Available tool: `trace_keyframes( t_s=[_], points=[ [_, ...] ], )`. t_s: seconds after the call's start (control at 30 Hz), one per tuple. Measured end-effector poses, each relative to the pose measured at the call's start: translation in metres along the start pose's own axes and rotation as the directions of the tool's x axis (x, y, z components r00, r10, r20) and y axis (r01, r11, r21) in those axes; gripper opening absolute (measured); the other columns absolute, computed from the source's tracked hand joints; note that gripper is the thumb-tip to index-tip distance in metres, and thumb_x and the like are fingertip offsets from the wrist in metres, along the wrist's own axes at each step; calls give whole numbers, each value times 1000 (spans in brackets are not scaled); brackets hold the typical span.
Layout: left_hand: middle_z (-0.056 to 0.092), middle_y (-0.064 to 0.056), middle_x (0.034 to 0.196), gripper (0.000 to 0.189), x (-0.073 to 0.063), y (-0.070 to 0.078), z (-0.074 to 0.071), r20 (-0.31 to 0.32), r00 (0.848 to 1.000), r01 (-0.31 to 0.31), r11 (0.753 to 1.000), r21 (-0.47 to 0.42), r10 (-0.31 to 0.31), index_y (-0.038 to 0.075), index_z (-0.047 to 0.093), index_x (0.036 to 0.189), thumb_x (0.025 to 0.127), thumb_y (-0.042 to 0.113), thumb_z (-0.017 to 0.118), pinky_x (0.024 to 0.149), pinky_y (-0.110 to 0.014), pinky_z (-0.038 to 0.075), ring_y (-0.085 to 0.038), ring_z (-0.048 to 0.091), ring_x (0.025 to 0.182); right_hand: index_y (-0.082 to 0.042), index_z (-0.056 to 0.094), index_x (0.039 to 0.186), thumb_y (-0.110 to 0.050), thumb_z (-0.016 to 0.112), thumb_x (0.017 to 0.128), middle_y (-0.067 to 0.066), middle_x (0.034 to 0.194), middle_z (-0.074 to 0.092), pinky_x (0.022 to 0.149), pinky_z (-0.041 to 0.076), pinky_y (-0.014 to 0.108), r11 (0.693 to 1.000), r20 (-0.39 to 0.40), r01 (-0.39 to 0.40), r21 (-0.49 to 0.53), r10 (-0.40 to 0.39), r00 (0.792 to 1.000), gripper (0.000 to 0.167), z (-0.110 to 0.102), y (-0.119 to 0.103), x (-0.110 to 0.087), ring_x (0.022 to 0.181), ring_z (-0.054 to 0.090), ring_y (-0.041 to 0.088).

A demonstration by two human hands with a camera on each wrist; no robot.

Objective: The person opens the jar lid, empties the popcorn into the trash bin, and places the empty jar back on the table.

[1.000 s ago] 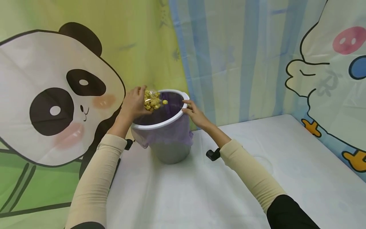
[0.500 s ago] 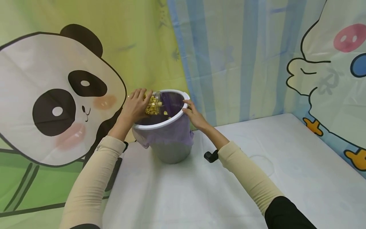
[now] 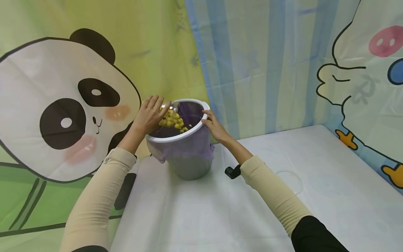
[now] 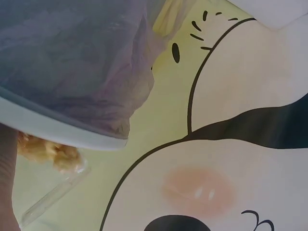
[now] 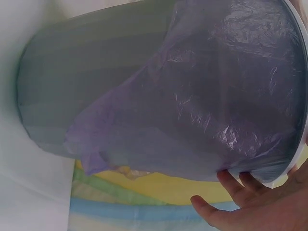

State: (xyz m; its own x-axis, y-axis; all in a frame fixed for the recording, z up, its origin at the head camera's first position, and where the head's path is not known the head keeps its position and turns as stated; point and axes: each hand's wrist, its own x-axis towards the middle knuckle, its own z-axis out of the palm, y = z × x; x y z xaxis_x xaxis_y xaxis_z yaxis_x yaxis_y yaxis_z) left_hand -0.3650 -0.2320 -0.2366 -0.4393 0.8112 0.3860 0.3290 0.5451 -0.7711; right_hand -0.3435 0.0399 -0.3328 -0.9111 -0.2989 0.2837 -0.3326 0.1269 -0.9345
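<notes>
My left hand (image 3: 151, 113) grips a clear plastic jar (image 3: 174, 106), tipped on its side over the mouth of a grey trash can (image 3: 189, 168). Yellow popcorn (image 3: 171, 119) slides out of the jar's opening into the can. A purple trash bag (image 3: 192, 145) lines the can and folds out under its white rim (image 3: 170, 139). On the right side of that rim, my right hand (image 3: 215, 126) holds on with thumb and fingers. Some popcorn (image 4: 53, 154) and the jar's clear wall show below the rim in the left wrist view.
The can stands on a white-covered table (image 3: 252, 210) near its back edge. Behind it hang printed curtains, with a panda (image 3: 63, 105) at left and blue stripes (image 3: 245, 63) in the middle. A thin clear ring (image 3: 300, 182) lies on the table at right.
My left hand has turned over, tilting the jar's mouth further down, and more popcorn pours into the can. My right hand stays at the rim.
</notes>
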Motion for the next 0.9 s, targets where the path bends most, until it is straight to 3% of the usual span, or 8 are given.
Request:
trace_keyframes(
  t_s=[0.17,0.27,0.47,0.7,0.9],
  points=[
    [49,-23,116,58,3,-4,-2,-80,996,-27,998,47,31,8,43,128,76,2,68,95,-48,35,-39,45,110,-22,23,144,-35,37,99,17,142,30,102,29,46,1000,-22,16,-15,-16,1000,48,1,0,-1,129,33,31],
    [48,-22,121,62,4,-6,-5,-83,994,-62,997,44,65,9,43,131,75,2,69,97,-49,33,-37,43,115,-21,24,143,-33,38,99,18,142,30,102,30,45,1000,-28,22,-10,-22,999,49,1,1,-1,129,32,30],
    [42,-17,135,79,6,-9,-13,-29,990,-134,986,99,138,15,38,138,69,5,75,106,-46,22,-30,33,128,-20,24,143,-32,38,99,19,142,29,102,29,44,1000,-30,20,-1,-20,999,48,2,1,0,129,32,31],
    [35,-14,141,78,11,-11,-19,-33,980,-191,971,144,198,18,34,139,72,0,69,108,-43,19,-28,25,134,-19,23,144,-32,37,99,18,143,28,103,28,45,1000,-20,22,3,-22,1000,49,1,0,-2,130,31,30],
    [26,-12,147,84,13,-10,-23,-19,966,-246,938,245,258,21,27,142,73,1,71,110,-42,15,-28,21,136,-17,21,145,-32,36,99,20,143,28,103,28,46,1000,-14,22,5,-21,1000,50,1,-1,-3,129,31,32]
  ],
)
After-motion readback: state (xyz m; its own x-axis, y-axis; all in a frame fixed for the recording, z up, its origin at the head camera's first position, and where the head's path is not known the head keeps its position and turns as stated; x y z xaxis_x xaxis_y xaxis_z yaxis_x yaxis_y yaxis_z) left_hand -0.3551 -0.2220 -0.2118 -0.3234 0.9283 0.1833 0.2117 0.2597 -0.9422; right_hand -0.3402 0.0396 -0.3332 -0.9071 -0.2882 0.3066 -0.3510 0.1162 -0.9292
